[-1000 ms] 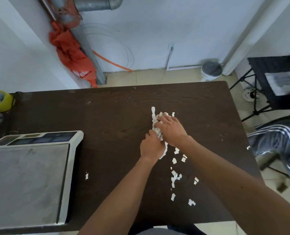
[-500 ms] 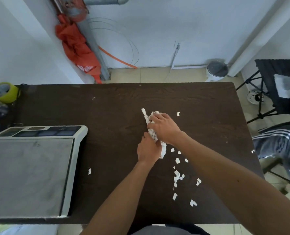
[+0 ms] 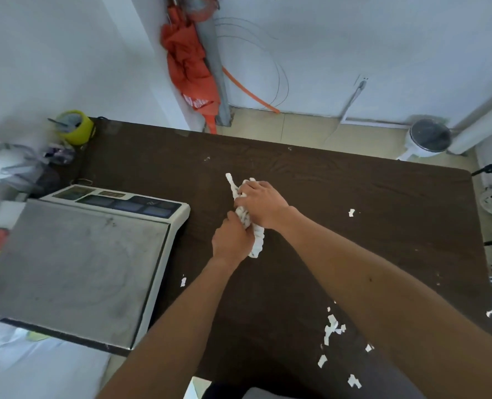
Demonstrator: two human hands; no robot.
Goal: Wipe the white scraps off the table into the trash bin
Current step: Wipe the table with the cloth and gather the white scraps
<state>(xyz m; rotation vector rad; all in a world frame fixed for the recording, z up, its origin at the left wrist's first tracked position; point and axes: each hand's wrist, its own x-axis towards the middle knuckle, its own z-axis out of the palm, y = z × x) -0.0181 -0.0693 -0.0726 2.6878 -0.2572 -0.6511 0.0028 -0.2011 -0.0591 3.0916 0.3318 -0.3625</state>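
While both hands grip a twisted white cloth (image 3: 256, 240) on the table (image 3: 354, 197), the right hand (image 3: 263, 203) closes over its upper part and the left hand (image 3: 231, 240) clenches the lower part. Scraps (image 3: 332, 326) lie scattered near the table's front edge, under the right forearm. A bin (image 3: 427, 138) stands on the floor beyond the far corner; its contents cannot be told. A scale (image 3: 75, 263) sits left.

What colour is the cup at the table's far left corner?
Yellow-green cup, clearest in the head view.
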